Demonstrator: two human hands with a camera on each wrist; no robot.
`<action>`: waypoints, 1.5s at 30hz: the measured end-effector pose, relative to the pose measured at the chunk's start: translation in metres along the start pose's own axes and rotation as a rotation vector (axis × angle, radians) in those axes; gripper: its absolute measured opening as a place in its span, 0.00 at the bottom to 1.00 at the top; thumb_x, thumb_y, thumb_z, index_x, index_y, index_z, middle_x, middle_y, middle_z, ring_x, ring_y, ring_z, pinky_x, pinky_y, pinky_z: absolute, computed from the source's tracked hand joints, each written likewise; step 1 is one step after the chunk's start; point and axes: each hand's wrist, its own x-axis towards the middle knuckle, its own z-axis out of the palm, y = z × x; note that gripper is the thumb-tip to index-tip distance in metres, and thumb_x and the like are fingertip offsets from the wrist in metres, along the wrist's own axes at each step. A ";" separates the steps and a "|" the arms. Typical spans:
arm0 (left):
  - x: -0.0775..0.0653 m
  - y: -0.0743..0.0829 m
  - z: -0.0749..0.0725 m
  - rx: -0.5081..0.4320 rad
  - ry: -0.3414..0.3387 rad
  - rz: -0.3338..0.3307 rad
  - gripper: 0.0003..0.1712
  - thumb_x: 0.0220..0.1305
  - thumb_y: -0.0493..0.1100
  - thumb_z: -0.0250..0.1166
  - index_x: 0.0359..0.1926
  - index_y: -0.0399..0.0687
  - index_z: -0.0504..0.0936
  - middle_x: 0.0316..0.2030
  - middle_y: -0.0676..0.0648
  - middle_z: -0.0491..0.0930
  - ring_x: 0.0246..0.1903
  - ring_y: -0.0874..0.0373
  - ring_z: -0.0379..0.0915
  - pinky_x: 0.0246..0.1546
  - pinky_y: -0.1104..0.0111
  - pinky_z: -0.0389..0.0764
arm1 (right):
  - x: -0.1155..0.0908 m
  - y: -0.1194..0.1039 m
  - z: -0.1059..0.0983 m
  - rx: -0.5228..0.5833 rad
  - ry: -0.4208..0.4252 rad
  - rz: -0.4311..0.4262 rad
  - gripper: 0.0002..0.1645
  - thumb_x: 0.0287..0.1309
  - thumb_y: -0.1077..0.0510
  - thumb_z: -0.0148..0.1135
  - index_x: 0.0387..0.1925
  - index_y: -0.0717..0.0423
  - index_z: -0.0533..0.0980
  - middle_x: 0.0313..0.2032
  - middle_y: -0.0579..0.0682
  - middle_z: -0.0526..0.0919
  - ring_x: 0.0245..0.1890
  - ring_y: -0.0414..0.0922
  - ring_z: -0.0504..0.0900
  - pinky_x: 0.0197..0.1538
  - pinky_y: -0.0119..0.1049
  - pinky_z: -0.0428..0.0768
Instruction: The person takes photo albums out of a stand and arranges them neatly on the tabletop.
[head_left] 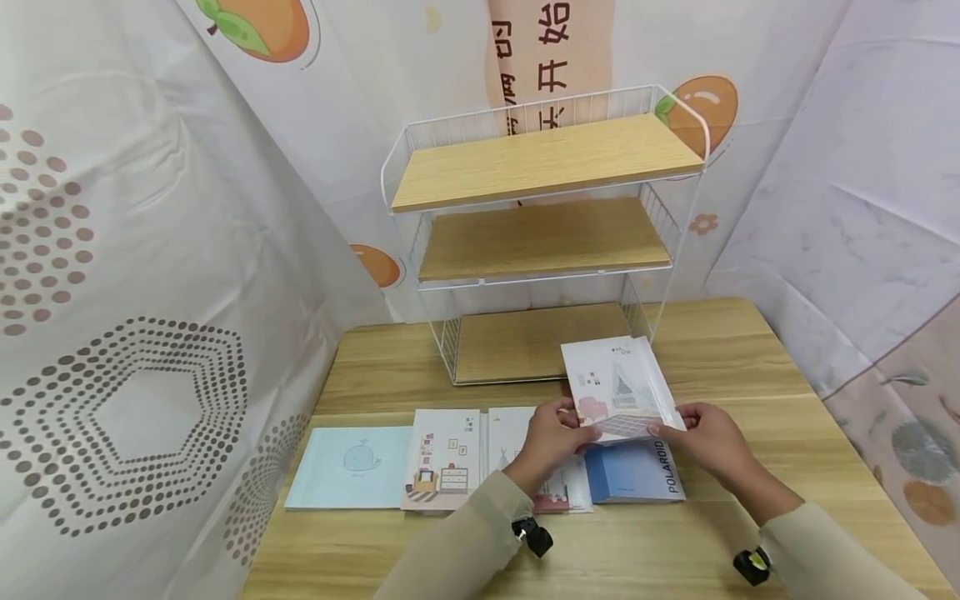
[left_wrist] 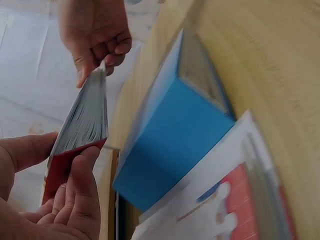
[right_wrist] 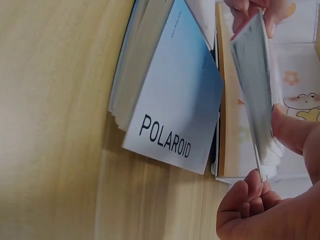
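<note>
Both hands hold a white photo album (head_left: 618, 383) with a pink and grey house drawing on its cover, tilted above the table in front of the rack. My left hand (head_left: 550, 442) pinches its left side, thumb on the cover, fingers under the red spine (left_wrist: 59, 172). At the other side, my right hand (head_left: 711, 440) pinches the edge near the lower corner. The page edges (right_wrist: 254, 75) show in both wrist views. Below lies a thick blue album (head_left: 630, 477) marked POLAROID, partly covered by the held one in the head view.
Left of the blue album lie a white album (head_left: 504, 433), one with an armchair drawing (head_left: 457, 442) and a light blue one with a whale (head_left: 330, 479). A three-tier white wire rack (head_left: 551, 242) with wooden shelves stands at the back of the wooden table (head_left: 757, 392). Printed cloth hangs around.
</note>
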 end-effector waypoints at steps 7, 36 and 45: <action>-0.019 -0.008 0.009 0.019 -0.027 0.028 0.30 0.53 0.37 0.80 0.56 0.49 0.77 0.29 0.51 0.82 0.21 0.58 0.80 0.29 0.59 0.88 | -0.013 0.016 -0.001 -0.014 0.013 -0.015 0.44 0.56 0.40 0.77 0.55 0.73 0.75 0.41 0.56 0.83 0.38 0.45 0.77 0.32 0.31 0.76; -0.041 -0.008 0.081 0.072 -0.168 0.123 0.30 0.56 0.32 0.72 0.62 0.41 0.79 0.28 0.58 0.84 0.22 0.71 0.76 0.24 0.78 0.78 | -0.051 0.086 -0.050 -0.117 0.055 0.037 0.47 0.61 0.37 0.72 0.60 0.75 0.73 0.43 0.57 0.86 0.34 0.31 0.75 0.34 0.28 0.75; -0.042 -0.012 0.121 0.080 -0.154 0.016 0.33 0.49 0.32 0.71 0.60 0.50 0.82 0.25 0.59 0.84 0.18 0.69 0.74 0.23 0.78 0.74 | -0.053 0.120 -0.062 -0.120 0.016 0.109 0.47 0.64 0.38 0.69 0.60 0.78 0.72 0.42 0.54 0.84 0.33 0.33 0.73 0.32 0.30 0.76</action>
